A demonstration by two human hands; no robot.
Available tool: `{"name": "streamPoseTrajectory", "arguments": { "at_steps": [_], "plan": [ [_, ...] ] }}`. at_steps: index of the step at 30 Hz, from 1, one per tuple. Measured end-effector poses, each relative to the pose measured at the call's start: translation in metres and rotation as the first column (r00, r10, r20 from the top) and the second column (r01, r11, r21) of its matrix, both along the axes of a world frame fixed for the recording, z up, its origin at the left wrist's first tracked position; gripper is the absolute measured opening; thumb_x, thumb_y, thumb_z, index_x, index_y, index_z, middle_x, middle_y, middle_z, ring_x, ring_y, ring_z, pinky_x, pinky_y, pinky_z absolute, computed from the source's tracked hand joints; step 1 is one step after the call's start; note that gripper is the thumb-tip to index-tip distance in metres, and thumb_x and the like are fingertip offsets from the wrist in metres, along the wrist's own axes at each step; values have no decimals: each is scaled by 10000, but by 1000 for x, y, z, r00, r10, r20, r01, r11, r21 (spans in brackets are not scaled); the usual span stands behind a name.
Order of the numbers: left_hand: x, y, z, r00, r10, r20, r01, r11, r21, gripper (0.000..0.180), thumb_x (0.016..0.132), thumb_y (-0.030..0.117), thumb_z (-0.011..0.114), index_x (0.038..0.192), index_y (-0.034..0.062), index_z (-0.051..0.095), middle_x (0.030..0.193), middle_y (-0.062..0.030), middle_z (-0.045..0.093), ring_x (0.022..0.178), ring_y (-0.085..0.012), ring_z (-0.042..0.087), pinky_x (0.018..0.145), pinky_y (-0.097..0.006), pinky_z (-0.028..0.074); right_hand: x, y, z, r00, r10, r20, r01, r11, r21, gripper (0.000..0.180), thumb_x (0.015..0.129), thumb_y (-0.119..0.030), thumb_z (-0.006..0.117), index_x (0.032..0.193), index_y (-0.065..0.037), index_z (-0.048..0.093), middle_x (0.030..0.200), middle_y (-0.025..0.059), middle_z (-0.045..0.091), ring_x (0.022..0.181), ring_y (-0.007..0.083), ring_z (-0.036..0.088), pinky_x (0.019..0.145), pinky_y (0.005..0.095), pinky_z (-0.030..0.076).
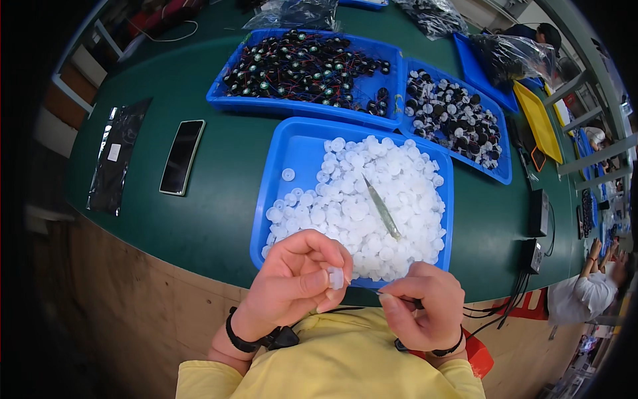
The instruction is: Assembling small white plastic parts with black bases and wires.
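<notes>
My left hand (299, 272) is closed, pinching a small translucent white plastic cap (336, 278) between thumb and fingers. To its right, my right hand (425, 304) is also closed, thumb against forefinger. A thin tip shows at those fingers, but I cannot make out what they hold. Both hands are just above the near edge of a blue tray (282, 143) heaped with similar white caps (352, 209). On that heap lies a slim, pointed greenish tool (382, 209), touched by neither hand.
Behind stand a blue tray (232, 100) of black wired parts and another blue tray (465, 158) of mixed black and white parts. A phone (182, 157) and a dark plastic bag (118, 159) lie left. Black boxes (538, 213) with cables sit right. Another person (585, 292) is at far right.
</notes>
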State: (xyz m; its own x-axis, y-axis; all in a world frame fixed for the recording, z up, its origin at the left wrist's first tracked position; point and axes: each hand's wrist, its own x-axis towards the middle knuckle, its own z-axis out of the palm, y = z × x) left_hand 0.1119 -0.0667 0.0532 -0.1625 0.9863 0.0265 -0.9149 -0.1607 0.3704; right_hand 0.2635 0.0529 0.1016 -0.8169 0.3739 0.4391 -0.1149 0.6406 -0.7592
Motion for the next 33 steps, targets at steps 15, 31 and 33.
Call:
{"name": "streamPoseTrajectory", "arguments": {
  "at_steps": [15,31,33],
  "plan": [
    [0,-2,-3,985,63,-158,-55,997,54,294,834,76,595,1086,-48,508,1057,-212,527,819,-218,557,645,-299,500,-3,-6,3,998,-34,-47,43,979,198,143,606,10,652,727,4,575,546,27,431,402,146,424,351,256,309],
    [2,-5,4,979,16,-202,-19,1000,-12,341,846,83,574,1113,-102,474,1008,-202,543,822,-210,568,646,-320,508,-9,-8,2,991,-84,-102,115,931,347,141,561,6,634,681,-8,561,525,1,377,387,122,395,330,245,271],
    [2,-5,4,978,21,-206,-24,1000,-10,335,846,76,570,1112,-103,474,1010,-202,542,818,-209,568,647,-320,508,-9,-8,2,992,-91,-91,118,925,360,134,562,6,632,671,-10,556,523,0,368,386,120,391,329,246,269]
  ]
}}
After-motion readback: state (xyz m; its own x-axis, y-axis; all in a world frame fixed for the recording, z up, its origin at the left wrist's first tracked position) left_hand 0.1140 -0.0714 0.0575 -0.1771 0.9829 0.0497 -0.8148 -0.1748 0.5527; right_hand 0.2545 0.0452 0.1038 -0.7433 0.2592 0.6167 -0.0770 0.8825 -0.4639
